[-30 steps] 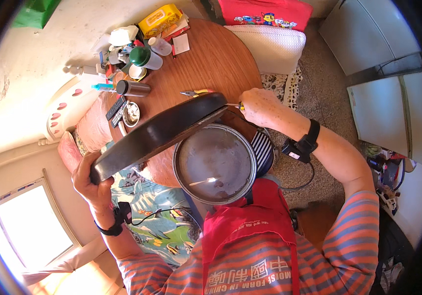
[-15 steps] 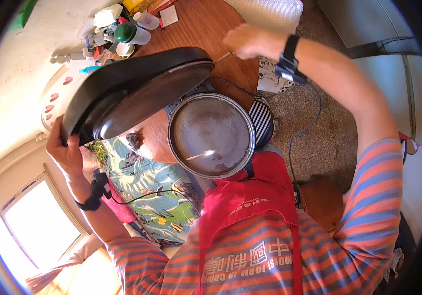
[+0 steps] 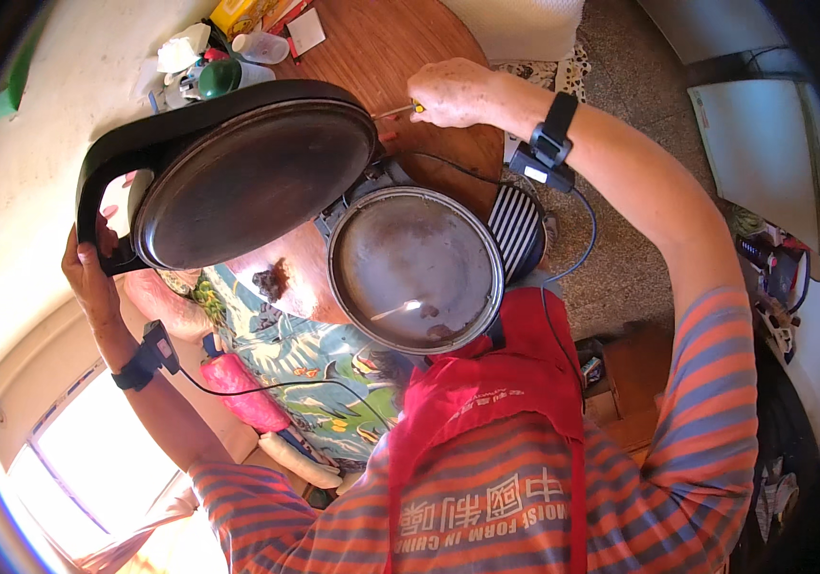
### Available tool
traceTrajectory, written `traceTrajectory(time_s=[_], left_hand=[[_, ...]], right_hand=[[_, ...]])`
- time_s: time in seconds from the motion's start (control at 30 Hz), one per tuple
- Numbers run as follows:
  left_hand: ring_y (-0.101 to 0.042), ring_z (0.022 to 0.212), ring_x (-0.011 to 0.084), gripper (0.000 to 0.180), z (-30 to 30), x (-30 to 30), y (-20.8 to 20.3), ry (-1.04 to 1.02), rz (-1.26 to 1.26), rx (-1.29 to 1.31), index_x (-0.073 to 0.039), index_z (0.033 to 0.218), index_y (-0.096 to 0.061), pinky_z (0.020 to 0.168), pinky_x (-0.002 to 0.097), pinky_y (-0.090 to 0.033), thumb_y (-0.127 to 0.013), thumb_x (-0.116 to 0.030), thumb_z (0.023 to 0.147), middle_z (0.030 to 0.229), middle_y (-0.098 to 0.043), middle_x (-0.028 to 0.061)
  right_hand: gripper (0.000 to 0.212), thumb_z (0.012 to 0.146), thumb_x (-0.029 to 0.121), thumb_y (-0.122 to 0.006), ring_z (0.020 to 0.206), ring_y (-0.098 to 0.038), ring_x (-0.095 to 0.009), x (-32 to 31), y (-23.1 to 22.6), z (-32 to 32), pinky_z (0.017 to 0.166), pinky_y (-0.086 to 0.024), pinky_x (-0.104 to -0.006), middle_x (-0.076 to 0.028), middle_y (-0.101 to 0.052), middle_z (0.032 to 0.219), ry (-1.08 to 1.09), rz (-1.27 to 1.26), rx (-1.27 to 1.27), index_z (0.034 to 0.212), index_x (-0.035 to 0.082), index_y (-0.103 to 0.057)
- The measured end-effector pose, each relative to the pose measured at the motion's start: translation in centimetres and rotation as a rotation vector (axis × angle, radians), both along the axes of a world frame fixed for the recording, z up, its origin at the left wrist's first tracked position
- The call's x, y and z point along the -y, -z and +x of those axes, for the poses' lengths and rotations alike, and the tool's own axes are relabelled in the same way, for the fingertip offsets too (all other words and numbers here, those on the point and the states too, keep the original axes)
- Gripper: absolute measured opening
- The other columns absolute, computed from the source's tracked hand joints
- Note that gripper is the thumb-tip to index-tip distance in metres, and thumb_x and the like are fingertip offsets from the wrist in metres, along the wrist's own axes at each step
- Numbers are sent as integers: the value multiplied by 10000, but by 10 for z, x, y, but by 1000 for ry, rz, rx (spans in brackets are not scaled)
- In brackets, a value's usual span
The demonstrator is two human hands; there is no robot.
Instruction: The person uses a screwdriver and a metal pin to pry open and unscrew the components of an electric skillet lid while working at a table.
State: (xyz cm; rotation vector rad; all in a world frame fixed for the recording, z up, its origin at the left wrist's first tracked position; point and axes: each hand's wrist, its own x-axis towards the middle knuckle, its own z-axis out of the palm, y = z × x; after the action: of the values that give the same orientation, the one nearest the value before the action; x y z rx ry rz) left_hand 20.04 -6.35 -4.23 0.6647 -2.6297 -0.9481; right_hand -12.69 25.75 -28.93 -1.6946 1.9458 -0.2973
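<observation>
A round electric griddle with a hinged lid stands before me. Its dark lid [image 3: 257,182] is raised and tilted to the left, showing its round, brownish inner plate. My left hand [image 3: 92,273] is closed around the black handle [image 3: 94,163] at the lid's outer end. The lower pan [image 3: 415,263] is grey, with brown stains and a bright glint on it. Beyond the hinge, my right hand [image 3: 456,94] grips a screwdriver [image 3: 395,112] with a thin shaft and a bit of yellow at its handle. The shaft points left at the lid's rear side; whether its tip touches is unclear.
The wooden table [image 3: 391,48] carries bottles, a green-capped container [image 3: 220,78] and packets at the far left. A dark crumpled clump [image 3: 268,281] lies left of the pan. A power cord [image 3: 453,167] runs behind the griddle, and cables hang from both wrist devices.
The lid has swung further open, with more of its inner plate showing. My left hand has moved left and slightly down with the handle; my right hand has shifted left and slightly down.
</observation>
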Motion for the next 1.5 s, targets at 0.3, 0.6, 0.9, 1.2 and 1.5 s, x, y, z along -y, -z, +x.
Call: traceTrajectory(time_s=[0.3, 0.6, 0.9, 1.2, 1.5], left_hand=[[-496, 1304, 283, 444, -28, -72, -3, -155, -534, 38, 38, 1392, -508, 1104, 371, -359, -387, -199, 1037, 1401, -519, 168], [-416, 622, 83, 798, -27, -62, -20, -104, -471, 96, 20, 1084, -641, 557, 249, -281, -368, -721, 970, 732, -515, 6], [-385, 586, 68, 759, -45, -3, -22, -149, -369, 147, -10, 996, -626, 531, 245, -258, -343, -714, 982, 696, -480, -14], [-390, 602, 73, 744, -47, 11, -18, -110, -357, 148, -5, 1024, -625, 547, 245, -276, -337, -690, 997, 720, -488, -18], [-418, 590, 68, 595, -52, 10, -6, -133, -378, 119, 14, 1037, -649, 528, 238, -302, -341, -494, 1068, 702, -506, -9]], right_hand=[[332, 938, 340, -652, 630, -699, -296, -32, 3, 29, 569, -559, -416, -153, -697, 709, 148, -162, 77, 847, 25, -705], [169, 915, 222, -659, 750, -698, -253, 5, 40, -5, 654, -576, -390, -91, -728, 836, 32, -240, -30, 863, 82, -739], [135, 840, 161, -643, 897, -725, -242, 32, 69, 33, 673, -589, -385, -81, -753, 925, 85, -179, 72, 828, 118, -770], [171, 849, 149, -644, 824, -723, -338, 19, 85, 90, 697, -577, -441, -184, -732, 876, 225, -124, 194, 850, 1, -732], [198, 867, 125, -589, 867, -738, -348, 11, 74, 140, 713, -589, -454, -202, -739, 909, 590, 17, 443, 895, 16, -753]])
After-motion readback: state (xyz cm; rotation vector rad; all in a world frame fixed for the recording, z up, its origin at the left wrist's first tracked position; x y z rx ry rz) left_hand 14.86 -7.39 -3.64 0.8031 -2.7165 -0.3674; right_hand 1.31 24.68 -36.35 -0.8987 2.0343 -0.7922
